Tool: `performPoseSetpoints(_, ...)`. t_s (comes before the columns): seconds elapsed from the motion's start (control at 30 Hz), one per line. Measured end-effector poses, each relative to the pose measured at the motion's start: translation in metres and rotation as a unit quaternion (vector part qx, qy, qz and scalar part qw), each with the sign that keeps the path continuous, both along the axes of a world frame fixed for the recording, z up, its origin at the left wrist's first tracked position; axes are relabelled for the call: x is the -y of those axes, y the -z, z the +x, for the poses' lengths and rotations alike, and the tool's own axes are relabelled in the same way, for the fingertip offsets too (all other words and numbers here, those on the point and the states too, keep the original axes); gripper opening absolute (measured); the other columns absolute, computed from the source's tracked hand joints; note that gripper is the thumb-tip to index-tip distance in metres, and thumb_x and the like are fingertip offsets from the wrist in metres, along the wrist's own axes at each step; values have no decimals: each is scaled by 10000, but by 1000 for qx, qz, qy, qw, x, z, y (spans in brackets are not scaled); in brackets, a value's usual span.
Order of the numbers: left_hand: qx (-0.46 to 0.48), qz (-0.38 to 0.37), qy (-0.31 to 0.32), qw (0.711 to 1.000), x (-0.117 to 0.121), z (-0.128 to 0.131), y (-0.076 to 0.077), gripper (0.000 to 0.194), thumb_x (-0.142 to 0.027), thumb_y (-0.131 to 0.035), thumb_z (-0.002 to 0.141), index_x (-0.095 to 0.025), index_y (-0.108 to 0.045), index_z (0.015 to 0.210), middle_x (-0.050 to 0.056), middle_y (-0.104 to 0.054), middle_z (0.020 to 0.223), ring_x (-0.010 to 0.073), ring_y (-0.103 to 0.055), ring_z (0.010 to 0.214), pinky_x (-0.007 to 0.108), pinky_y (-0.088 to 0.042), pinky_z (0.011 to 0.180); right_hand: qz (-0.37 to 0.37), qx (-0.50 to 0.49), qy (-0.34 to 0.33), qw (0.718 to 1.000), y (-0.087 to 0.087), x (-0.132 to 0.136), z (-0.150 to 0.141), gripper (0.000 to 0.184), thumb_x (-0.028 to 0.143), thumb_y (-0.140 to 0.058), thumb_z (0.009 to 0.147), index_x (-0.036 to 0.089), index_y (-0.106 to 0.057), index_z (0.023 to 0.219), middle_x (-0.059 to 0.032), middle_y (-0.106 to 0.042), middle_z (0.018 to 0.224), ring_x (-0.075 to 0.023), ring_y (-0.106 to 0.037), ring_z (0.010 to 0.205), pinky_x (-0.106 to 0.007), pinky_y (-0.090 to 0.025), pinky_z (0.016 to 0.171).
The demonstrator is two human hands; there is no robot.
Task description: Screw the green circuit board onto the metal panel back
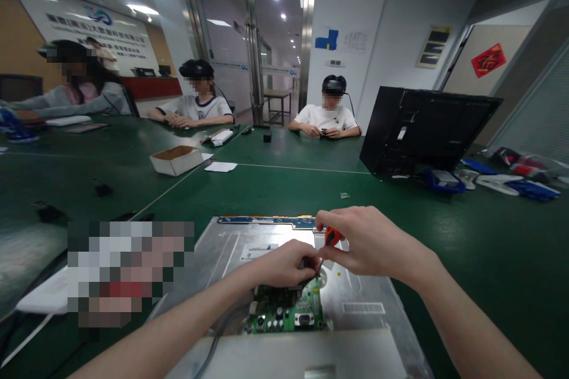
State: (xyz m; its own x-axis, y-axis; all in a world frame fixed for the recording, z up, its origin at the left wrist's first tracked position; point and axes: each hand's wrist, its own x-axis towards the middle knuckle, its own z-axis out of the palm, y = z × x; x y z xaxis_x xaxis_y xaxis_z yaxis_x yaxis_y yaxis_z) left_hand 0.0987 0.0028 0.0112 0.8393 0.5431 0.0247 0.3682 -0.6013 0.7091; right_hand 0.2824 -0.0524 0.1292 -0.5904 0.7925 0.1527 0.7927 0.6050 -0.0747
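Red-and-black screwdriver handle — gripped by my right hand, shaft down at the green circuit board's far-right corner; my left hand curls beside it, its grasp unclear.

office/meeting room | green shared table, mid-frame | lettered company wall sign, upper left | metal-framed glass doors, top centre

The person's left hand and right hand are bare, with slender fingers. The left forearm and right forearm are also bare, tapering smoothly to narrow wrists.
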Motion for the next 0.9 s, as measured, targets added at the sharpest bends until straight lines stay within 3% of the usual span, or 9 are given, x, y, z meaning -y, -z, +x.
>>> performPoseSetpoints(0.13,4,3,8,1000,-1,1,-1,186,-41,-560,715,-161,-648,827,-9,-658,751,147,-590,686,221,-442,644,40,55,50,996,5,-2,-5,255,468,-529,903,228,-600,854,-13,-670,653,-176,-615,581,-274,-185,488)
performPoseSetpoints(0.27,-6,3,1,1000,0,1,-1,156,-53,-563,718,-152,-650,801,-1,-659,748,152,-586,686,227,-441,639,36,44,37,998,7,0,-6,103,301,-544,875,230,-586,937,-3,-693,717,-172,-626,610,-271,-196,495)
performPoseSetpoints(0.37,-4,8,0,1000,0,1,0,160,-72,-569,718,-145,-658,829,7,-663,760,155,-581,682,230,-437,631,14,12,10,1000,5,5,-3,201,213,-579,811,221,-544,1008,2,-705,852,-161,-633,680,-263,-234,504)
performPoseSetpoints(0.5,2,14,12,1000,-1,1,2,185,-70,-550,710,-156,-662,829,0,-667,748,155,-589,680,231,-445,640,19,29,23,999,4,7,-3,116,329,-587,871,228,-563,922,0,-703,805,-159,-628,668,-256,-235,515)
performPoseSetpoints(0.63,4,6,9,1000,-1,1,2,174,-62,-563,702,-159,-652,815,-2,-665,734,154,-600,680,225,-450,632,40,59,54,996,8,3,-7,183,371,-534,920,215,-574,834,-13,-693,701,-162,-623,603,-268,-194,503)
performPoseSetpoints(0.73,-2,9,-1,1000,1,1,0,162,-64,-568,711,-155,-656,813,1,-659,743,151,-586,677,228,-446,638,27,42,40,998,9,3,-7,74,281,-535,894,216,-552,925,-7,-697,753,-171,-632,638,-270,-213,505)
performPoseSetpoints(0.9,-8,-1,-3,1000,1,1,0,154,-66,-559,715,-151,-649,806,-5,-638,718,150,-568,657,224,-428,610,-17,-15,-11,1000,3,9,0,210,189,-573,810,222,-509,1008,12,-684,876,-155,-614,699,-261,-266,529)
